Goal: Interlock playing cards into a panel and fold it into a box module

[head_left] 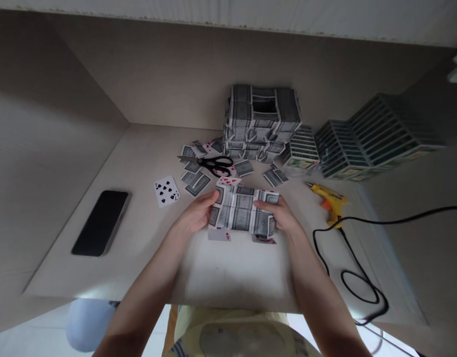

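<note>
Between my hands is a panel of joined playing cards [243, 212], patterned grey backs upward. My left hand [200, 212] grips its left edge, thumb on top. At the right edge my right hand [281, 213] holds it the same way, with the thumb lying over the cards. Face-up card flaps, one a red ace [220, 234], stick out below the panel's near side. Just beyond it lie black-handled scissors [217, 162] on several loose and cut cards [196, 183]. A seven of spades [166, 191] rests face up to the left.
Behind stands a box-like structure of cards [263, 116] with an opening on top. Stacked card packs [347, 148] line the back right. A yellow glue gun [330, 201] with a black cord [362, 272] lies right. A phone [100, 223] is at left. Walls enclose the table.
</note>
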### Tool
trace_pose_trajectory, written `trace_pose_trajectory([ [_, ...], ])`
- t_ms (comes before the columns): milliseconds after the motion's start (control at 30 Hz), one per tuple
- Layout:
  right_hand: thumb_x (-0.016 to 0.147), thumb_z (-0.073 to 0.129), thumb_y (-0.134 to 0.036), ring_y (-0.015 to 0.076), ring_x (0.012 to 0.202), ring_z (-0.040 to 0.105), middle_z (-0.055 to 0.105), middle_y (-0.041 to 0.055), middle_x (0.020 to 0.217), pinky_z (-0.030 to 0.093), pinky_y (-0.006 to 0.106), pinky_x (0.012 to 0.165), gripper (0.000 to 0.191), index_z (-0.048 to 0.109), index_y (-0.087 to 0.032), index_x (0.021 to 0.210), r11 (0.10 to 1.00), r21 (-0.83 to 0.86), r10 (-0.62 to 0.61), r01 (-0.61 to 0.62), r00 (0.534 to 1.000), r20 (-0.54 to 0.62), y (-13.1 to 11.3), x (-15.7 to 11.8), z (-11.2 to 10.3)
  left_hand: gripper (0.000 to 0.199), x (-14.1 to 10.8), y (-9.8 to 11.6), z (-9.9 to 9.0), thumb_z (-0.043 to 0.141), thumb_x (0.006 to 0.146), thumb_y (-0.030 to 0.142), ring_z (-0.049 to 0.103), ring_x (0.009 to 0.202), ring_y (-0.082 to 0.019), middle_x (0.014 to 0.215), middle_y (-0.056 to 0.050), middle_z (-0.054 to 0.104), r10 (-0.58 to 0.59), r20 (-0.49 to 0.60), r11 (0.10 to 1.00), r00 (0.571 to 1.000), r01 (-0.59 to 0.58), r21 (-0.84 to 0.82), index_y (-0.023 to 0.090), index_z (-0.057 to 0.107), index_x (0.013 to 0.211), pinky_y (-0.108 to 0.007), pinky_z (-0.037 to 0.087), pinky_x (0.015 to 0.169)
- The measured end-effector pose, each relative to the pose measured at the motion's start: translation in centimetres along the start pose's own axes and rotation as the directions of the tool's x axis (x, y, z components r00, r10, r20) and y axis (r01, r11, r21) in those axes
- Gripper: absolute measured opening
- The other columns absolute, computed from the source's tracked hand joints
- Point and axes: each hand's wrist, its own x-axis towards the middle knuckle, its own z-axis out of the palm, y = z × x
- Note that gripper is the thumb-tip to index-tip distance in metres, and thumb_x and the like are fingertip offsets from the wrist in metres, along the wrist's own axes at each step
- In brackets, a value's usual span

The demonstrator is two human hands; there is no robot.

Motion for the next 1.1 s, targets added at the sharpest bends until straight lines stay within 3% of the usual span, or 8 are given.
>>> trace_pose_trajectory([
  [200,0.052,0.078,-0.029,0.0191,0.063,0.062,0.071,0.0034,0.075,0.047,0.030,0.061,0.029,0.069,-0.015,0.077,1.000,0.017,0.012,-0.012,1.000,-0.004,0.0,-0.1,0.2,0.032,0.3,-0.2,0.2,0.067,0.074,0.036,0.066,0.075,-0.018,0.087,-0.009,0.071,0.020,-0.046,1.000,0.999,-0.020,-0.001,0.013,0.066,0.096,-0.027,0.051,0.066],
  [400,0.053,0.077,-0.027,0.0184,0.063,0.062,0.070,0.0011,0.074,0.047,0.029,0.060,0.028,0.069,-0.018,0.078,0.999,0.049,0.010,-0.009,1.000,-0.016,-0.1,0.1,0.2,0.033,0.6,-0.5,0.6,0.058,0.080,0.043,0.066,0.081,-0.019,0.089,-0.008,0.071,0.011,-0.136,0.991,0.991,-0.029,-0.133,0.015,0.066,0.094,-0.028,0.052,0.067],
  [533,0.053,0.077,-0.026,0.0171,0.060,0.061,0.070,0.0014,0.071,0.047,0.028,0.058,0.026,0.069,-0.017,0.075,0.998,0.057,0.027,-0.027,1.000,-0.012,-0.1,0.0,0.2,0.032,0.6,-0.4,0.4,0.063,0.075,0.041,0.066,0.079,-0.020,0.087,-0.007,0.071,0.018,-0.055,0.994,0.998,-0.024,-0.108,0.015,0.066,0.093,-0.029,0.052,0.066],
  [667,0.052,0.078,-0.027,0.0175,0.060,0.062,0.071,0.0026,0.073,0.047,0.029,0.059,0.027,0.070,-0.016,0.074,0.999,0.045,0.026,-0.025,1.000,-0.018,0.2,0.0,0.3,0.038,0.6,-0.6,0.2,0.069,0.070,0.043,0.065,0.078,-0.020,0.084,-0.008,0.071,0.121,-0.032,0.992,0.992,-0.121,-0.015,0.013,0.067,0.093,-0.028,0.050,0.066],
  [800,0.052,0.079,-0.029,0.0197,0.064,0.064,0.072,0.0041,0.076,0.048,0.031,0.062,0.030,0.071,-0.015,0.078,0.999,0.038,0.022,-0.021,1.000,-0.010,0.6,0.2,0.2,0.041,1.0,-1.1,0.2,0.068,0.069,0.047,0.063,0.070,-0.018,0.079,-0.006,0.070,0.262,-0.151,0.963,0.953,-0.247,0.110,0.013,0.067,0.092,-0.027,0.046,0.064],
  [967,0.056,0.078,-0.029,0.0205,0.067,0.065,0.073,0.0041,0.080,0.048,0.031,0.065,0.030,0.072,-0.016,0.082,1.000,0.026,0.004,-0.004,1.000,0.013,1.3,0.5,-0.2,0.038,1.6,-1.7,0.0,0.065,0.070,0.050,0.058,0.064,-0.015,0.069,-0.002,0.067,0.423,-0.247,0.889,0.872,-0.348,0.296,0.014,0.069,0.081,-0.025,0.042,0.058],
  [1100,0.058,0.077,-0.029,0.0198,0.067,0.065,0.072,0.0032,0.078,0.048,0.030,0.065,0.027,0.072,-0.017,0.082,1.000,0.009,-0.002,0.001,0.999,0.035,1.6,0.5,-0.4,0.034,1.5,-1.6,0.0,0.065,0.070,0.048,0.053,0.057,-0.013,0.064,-0.001,0.065,0.462,-0.271,0.866,0.845,-0.363,0.344,0.014,0.069,0.074,-0.024,0.038,0.053],
])
